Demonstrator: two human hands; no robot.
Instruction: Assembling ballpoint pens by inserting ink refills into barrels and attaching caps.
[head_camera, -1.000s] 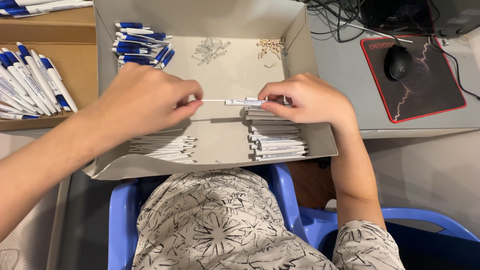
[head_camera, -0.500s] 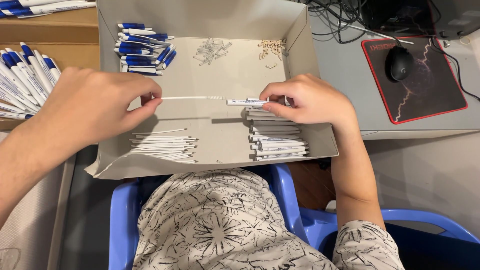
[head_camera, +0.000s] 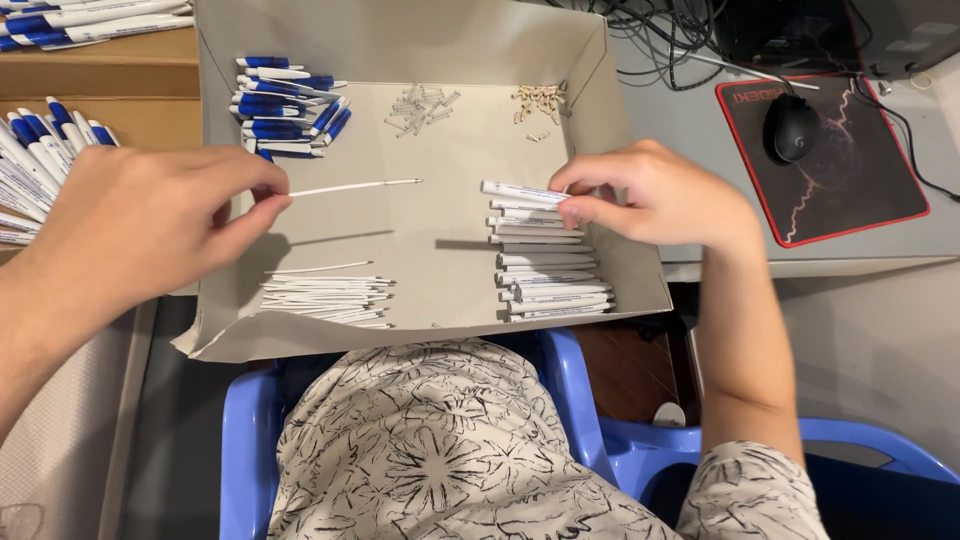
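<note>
Left hand (head_camera: 140, 225) pinches thin white refill (head_camera: 355, 186), spring-tipped; right hand (head_camera: 655, 195) pinches smooth white plastic barrel (head_camera: 520, 191) over cardboard tray (head_camera: 420, 60).

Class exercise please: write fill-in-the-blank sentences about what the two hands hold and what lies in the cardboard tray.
1. The left hand pinches a thin white ____ with a spring at its tip.
2. The right hand holds a white pen ____ above a stack of them.
3. The caps in the tray's far left corner are white and ____.

Missing: refill; barrel; blue
</note>
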